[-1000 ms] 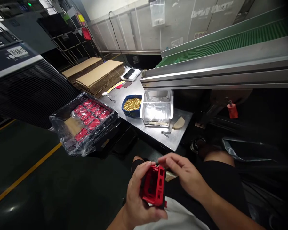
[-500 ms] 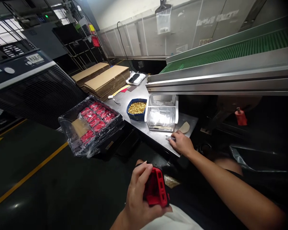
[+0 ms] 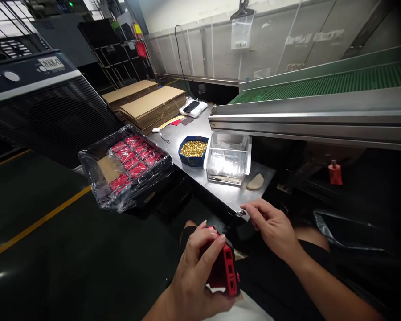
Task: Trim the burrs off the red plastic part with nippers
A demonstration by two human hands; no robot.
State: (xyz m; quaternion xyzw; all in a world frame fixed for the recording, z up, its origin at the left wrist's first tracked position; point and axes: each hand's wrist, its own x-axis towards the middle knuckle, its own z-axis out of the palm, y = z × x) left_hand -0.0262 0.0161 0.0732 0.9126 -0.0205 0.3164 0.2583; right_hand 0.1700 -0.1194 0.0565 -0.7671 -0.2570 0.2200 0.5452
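My left hand [image 3: 195, 272] is wrapped round a red plastic housing [image 3: 224, 271] with square openings, held over my lap. My right hand [image 3: 272, 223] hovers just off the near edge of the steel table [image 3: 220, 196], fingers pinched on a small metal tool [image 3: 243, 213], probably tweezers. On the table stand a blue bowl of small brass parts [image 3: 193, 150] and a clear plastic box [image 3: 227, 159].
A black tray of red housings under plastic wrap [image 3: 127, 162] sits left of the table. Flat cardboard stacks [image 3: 150, 101] lie further back. A green conveyor with a steel frame [image 3: 307, 111] overhangs the table on the right. A tan pad [image 3: 255, 181] lies by the clear box.
My right hand reached from the red housing to the table edge, picked up the small metal tool and drew back toward me. The left hand tilted the housing slightly.
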